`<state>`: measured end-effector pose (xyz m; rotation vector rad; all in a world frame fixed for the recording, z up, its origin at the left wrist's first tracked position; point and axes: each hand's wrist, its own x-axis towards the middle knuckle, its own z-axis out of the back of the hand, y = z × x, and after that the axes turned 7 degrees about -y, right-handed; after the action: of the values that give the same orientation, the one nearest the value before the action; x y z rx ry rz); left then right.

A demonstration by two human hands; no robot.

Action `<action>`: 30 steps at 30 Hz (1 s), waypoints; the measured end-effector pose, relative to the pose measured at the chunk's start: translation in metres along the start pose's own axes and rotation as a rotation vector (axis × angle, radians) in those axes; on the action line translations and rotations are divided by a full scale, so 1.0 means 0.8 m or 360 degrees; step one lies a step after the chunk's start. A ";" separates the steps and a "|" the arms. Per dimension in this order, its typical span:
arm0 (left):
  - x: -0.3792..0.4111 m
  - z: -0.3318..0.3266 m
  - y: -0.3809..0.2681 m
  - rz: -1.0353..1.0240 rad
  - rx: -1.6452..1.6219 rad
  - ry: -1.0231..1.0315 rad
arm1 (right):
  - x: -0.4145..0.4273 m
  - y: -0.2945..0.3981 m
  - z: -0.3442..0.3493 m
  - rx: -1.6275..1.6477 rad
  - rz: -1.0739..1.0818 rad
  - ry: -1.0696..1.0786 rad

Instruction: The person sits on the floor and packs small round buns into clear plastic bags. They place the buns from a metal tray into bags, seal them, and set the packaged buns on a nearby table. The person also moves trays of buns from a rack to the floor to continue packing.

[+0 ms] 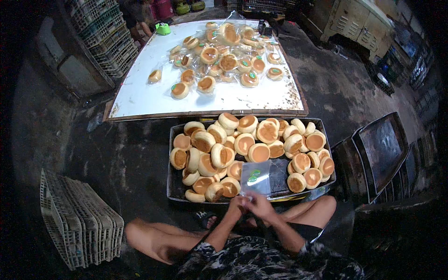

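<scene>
My left hand [238, 204] and my right hand [260, 206] meet at the near edge of a clear plastic bag [258, 185], fingers closed on it. Green print marks the bag, which looks flat, with no bun inside. It spreads over a dark metal baking tray [280, 175] full of round, flat-topped buns with browned faces. A heap of buns [206, 164] fills the tray's left side and back. More buns [311, 177] lie at its right end. My fingertips are partly blurred, so their exact grip is hard to make out.
Beyond the tray stands a low white-topped table [140, 101] with several bagged buns [227, 63] and a green tape dispenser [163, 29]. Plastic crates [84, 224] are at the near left, others [105, 38] stacked farther back. Dark trays [381, 150] lean at the right.
</scene>
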<state>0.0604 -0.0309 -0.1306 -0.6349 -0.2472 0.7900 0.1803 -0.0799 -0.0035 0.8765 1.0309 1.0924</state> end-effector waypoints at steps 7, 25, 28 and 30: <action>-0.012 0.096 -0.084 0.0305 -0.0494 0.0015 | -0.072 -0.074 -0.033 -0.0292 -0.0109 -0.0682; -0.054 0.197 -0.027 0.1119 -0.2602 -0.1867 | 0.109 0.032 -0.090 0.0361 -0.0242 0.0213; -0.054 0.207 -0.024 0.1074 -0.2609 -0.1992 | 0.187 0.022 -0.104 -0.0335 0.0590 -0.0817; -0.058 0.225 -0.023 0.1091 -0.2724 -0.2020 | 0.214 0.013 -0.085 -0.0198 0.0421 -0.0501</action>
<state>-0.0387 0.0039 0.0237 -1.7808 -2.0967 1.4937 0.1350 0.0927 -0.0509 1.0647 0.5912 1.1791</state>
